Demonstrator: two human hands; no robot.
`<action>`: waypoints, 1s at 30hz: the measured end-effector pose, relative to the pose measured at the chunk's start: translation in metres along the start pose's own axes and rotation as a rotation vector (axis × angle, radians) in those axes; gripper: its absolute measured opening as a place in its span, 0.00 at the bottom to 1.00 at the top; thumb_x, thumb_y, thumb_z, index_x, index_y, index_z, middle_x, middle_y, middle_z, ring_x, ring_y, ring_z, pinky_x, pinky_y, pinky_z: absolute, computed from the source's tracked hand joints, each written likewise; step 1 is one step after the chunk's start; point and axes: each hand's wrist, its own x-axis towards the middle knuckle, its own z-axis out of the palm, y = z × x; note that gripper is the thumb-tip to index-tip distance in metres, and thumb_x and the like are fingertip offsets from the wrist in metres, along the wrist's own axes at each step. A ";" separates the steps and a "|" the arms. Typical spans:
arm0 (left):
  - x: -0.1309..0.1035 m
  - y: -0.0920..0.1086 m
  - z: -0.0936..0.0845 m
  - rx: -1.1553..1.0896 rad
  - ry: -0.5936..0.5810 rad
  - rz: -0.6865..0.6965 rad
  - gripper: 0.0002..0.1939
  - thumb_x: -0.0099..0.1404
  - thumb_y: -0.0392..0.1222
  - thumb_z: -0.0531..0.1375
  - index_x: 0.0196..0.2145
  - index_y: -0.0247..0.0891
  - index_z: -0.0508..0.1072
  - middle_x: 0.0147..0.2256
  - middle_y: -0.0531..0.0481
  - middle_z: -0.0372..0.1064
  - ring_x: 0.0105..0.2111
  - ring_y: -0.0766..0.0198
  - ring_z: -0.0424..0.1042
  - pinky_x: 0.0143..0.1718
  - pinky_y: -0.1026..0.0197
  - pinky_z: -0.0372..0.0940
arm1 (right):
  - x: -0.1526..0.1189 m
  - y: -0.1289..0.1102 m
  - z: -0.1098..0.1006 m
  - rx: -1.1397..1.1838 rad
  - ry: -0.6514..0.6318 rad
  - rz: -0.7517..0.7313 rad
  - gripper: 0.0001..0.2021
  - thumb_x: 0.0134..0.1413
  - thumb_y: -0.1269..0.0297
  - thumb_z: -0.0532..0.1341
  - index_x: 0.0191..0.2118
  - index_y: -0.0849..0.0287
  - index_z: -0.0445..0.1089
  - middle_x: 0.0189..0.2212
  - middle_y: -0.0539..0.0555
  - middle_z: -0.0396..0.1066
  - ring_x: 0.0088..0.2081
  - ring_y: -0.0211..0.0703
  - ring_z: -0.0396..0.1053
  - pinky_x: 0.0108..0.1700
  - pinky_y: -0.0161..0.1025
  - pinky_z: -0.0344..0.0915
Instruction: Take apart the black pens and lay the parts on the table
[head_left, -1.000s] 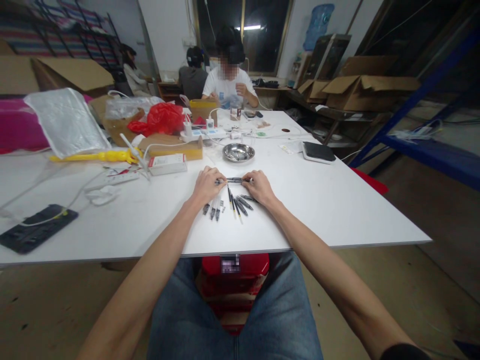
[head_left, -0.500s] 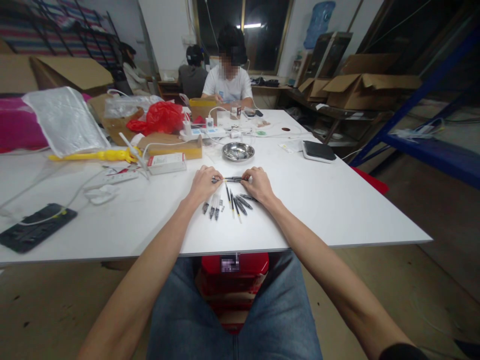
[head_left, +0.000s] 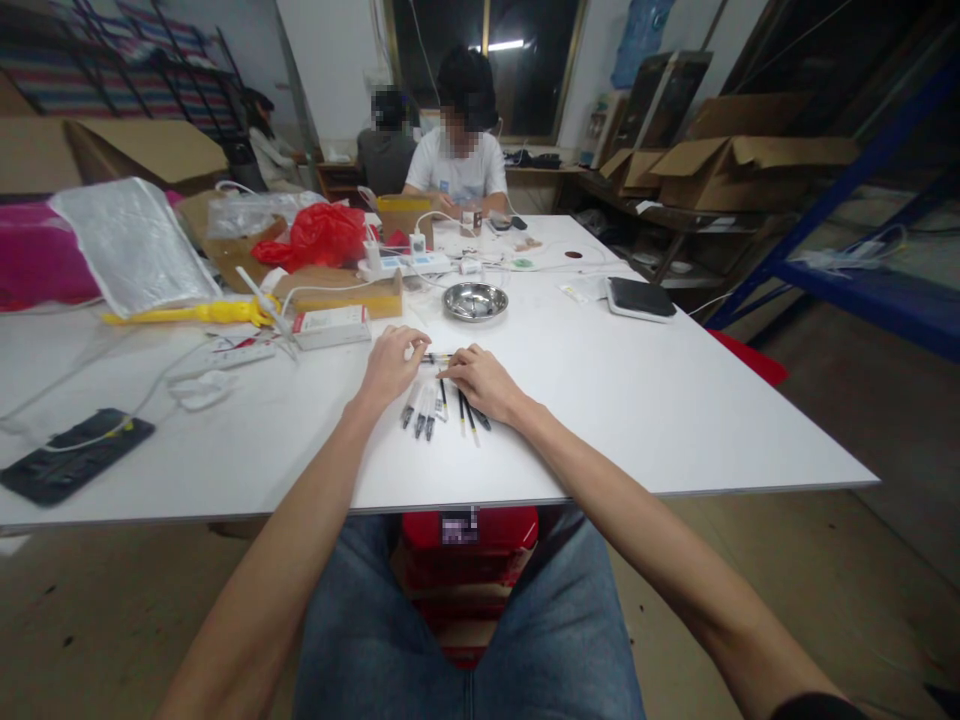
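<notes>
Clear pen barrels with dark tips (head_left: 423, 412) lie on the white table (head_left: 660, 420), below my left hand (head_left: 401, 360). That hand rests at the left end of some dark thin pen parts (head_left: 435, 358), its thumb and index finger apart. My right hand (head_left: 474, 378) reaches over the row, fingertips at the top of a black refill (head_left: 444, 398); whether it grips the refill is too small to tell. More black refills with yellow ends (head_left: 469, 420) lie beneath and beside the right hand, which partly covers the dark pen pieces.
A shiny metal bowl (head_left: 475, 302) stands beyond my hands. To the left are a white box (head_left: 332, 327), a yellow object (head_left: 195, 313) and a black tray (head_left: 71, 455). A black-topped device (head_left: 640, 299) lies right. A person (head_left: 457, 170) sits opposite.
My right hand has moved left and nearer, from the right end of the dark pen parts to the refills. My left hand has shifted slightly left and opened its fingers.
</notes>
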 end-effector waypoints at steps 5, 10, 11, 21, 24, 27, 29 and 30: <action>-0.028 0.009 -0.014 0.075 -0.133 -0.125 0.09 0.67 0.43 0.57 0.40 0.43 0.76 0.27 0.53 0.73 0.26 0.61 0.68 0.30 0.59 0.57 | -0.002 0.000 -0.005 -0.020 -0.038 -0.014 0.19 0.64 0.76 0.54 0.51 0.55 0.78 0.46 0.59 0.72 0.49 0.52 0.60 0.48 0.46 0.56; -0.045 0.010 -0.022 0.097 -0.179 -0.135 0.04 0.64 0.44 0.60 0.36 0.44 0.74 0.23 0.55 0.69 0.25 0.62 0.68 0.28 0.61 0.54 | -0.003 -0.005 -0.009 -0.033 -0.049 -0.020 0.16 0.62 0.76 0.55 0.46 0.58 0.79 0.43 0.59 0.75 0.48 0.52 0.62 0.47 0.46 0.55; -0.045 0.009 -0.022 0.094 -0.180 -0.139 0.04 0.64 0.45 0.60 0.34 0.44 0.74 0.23 0.55 0.69 0.25 0.62 0.68 0.28 0.61 0.54 | -0.003 -0.005 -0.010 -0.035 -0.050 -0.017 0.15 0.62 0.75 0.55 0.44 0.58 0.79 0.43 0.59 0.75 0.47 0.52 0.63 0.47 0.46 0.55; -0.042 0.005 -0.023 0.133 -0.184 -0.221 0.11 0.65 0.48 0.58 0.34 0.41 0.77 0.27 0.51 0.74 0.30 0.60 0.71 0.31 0.61 0.58 | 0.014 -0.018 -0.006 -0.313 -0.039 0.121 0.14 0.67 0.58 0.56 0.41 0.62 0.75 0.41 0.62 0.75 0.48 0.54 0.64 0.48 0.46 0.56; -0.043 0.007 -0.023 0.240 -0.163 -0.248 0.11 0.66 0.48 0.57 0.36 0.42 0.77 0.28 0.51 0.75 0.32 0.58 0.73 0.31 0.60 0.58 | 0.018 -0.020 -0.006 -0.377 -0.112 0.156 0.16 0.69 0.58 0.54 0.42 0.62 0.75 0.43 0.63 0.76 0.50 0.55 0.65 0.50 0.48 0.57; -0.044 0.012 -0.025 0.306 -0.166 -0.282 0.11 0.67 0.47 0.56 0.38 0.42 0.77 0.29 0.51 0.75 0.32 0.58 0.73 0.31 0.60 0.57 | 0.023 -0.019 -0.006 -0.398 -0.166 0.170 0.16 0.69 0.58 0.53 0.42 0.62 0.76 0.44 0.63 0.76 0.50 0.56 0.66 0.51 0.48 0.58; -0.044 0.014 -0.025 0.314 -0.183 -0.297 0.11 0.68 0.46 0.56 0.40 0.43 0.76 0.29 0.51 0.76 0.32 0.58 0.74 0.32 0.60 0.58 | 0.026 -0.018 -0.006 -0.407 -0.192 0.173 0.16 0.69 0.60 0.53 0.43 0.63 0.76 0.44 0.63 0.76 0.50 0.55 0.67 0.51 0.47 0.59; -0.044 0.015 -0.026 0.314 -0.188 -0.301 0.11 0.68 0.47 0.56 0.40 0.43 0.76 0.29 0.51 0.76 0.32 0.58 0.74 0.32 0.60 0.58 | 0.028 -0.018 -0.005 -0.408 -0.204 0.177 0.16 0.69 0.61 0.52 0.44 0.63 0.76 0.44 0.63 0.76 0.50 0.55 0.68 0.51 0.47 0.60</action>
